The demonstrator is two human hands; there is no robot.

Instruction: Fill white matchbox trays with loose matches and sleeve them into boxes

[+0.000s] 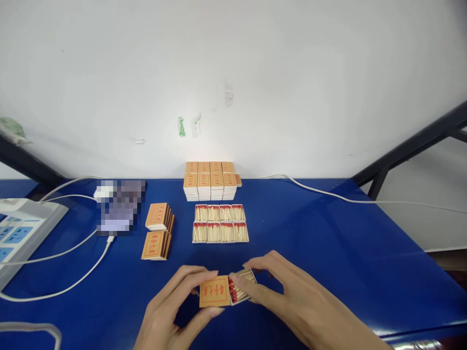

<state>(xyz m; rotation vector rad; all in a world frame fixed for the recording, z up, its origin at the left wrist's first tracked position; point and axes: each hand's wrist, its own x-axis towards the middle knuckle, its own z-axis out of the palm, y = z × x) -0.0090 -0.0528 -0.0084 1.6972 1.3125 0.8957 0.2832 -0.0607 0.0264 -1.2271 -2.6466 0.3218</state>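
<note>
My left hand [178, 301] grips an orange matchbox sleeve [214, 290] printed with red characters, thumb below and fingers above. My right hand [280, 287] holds a white matchbox tray [251, 277] full of red-headed matches, its thumb over the matches. The tray's left end meets the sleeve's right opening, tilted slightly; whether it is inside the sleeve I cannot tell. Beyond my hands lie two rows of open trays of matches [221, 232]. Left of them are two small stacks of orange sleeves [153, 244]. Closed matchboxes [209, 181] are piled against the wall.
The blue table [328, 253] meets a white wall [292, 97]. A power strip [32, 233] with white cables stands at the left. A blurred-out phone-like object [124, 206] lies near a white cable plug [110, 239]. Dark metal bars [401, 150] slope at both sides.
</note>
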